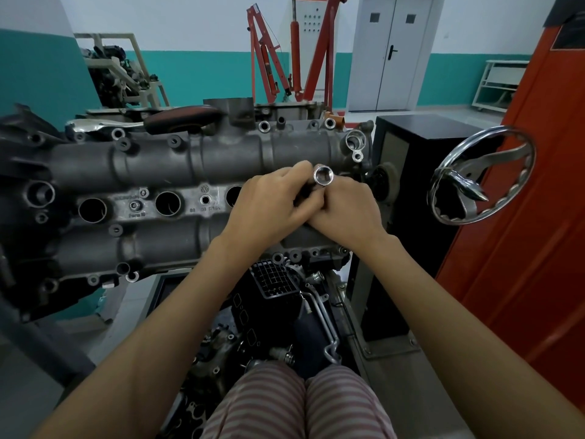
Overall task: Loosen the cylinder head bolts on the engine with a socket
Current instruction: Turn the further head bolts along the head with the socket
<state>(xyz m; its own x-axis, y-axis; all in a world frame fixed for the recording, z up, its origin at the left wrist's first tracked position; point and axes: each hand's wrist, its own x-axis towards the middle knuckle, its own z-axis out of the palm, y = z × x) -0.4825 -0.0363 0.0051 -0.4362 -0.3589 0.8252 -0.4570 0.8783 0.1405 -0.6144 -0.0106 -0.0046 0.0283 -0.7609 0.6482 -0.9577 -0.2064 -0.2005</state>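
A ratchet lies atop the engine, seemingly stand-mounted.

Left hand and right hand together over engine, socket between them. Handwheel to the right. Ratchet on engine's far edge. Hoist behind.

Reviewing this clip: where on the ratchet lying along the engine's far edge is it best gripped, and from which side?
Probably the dark bulged handle, taken from above: it lies flat and exposed on the engine, thick enough for fingers to wrap. The chrome head end is thinner.
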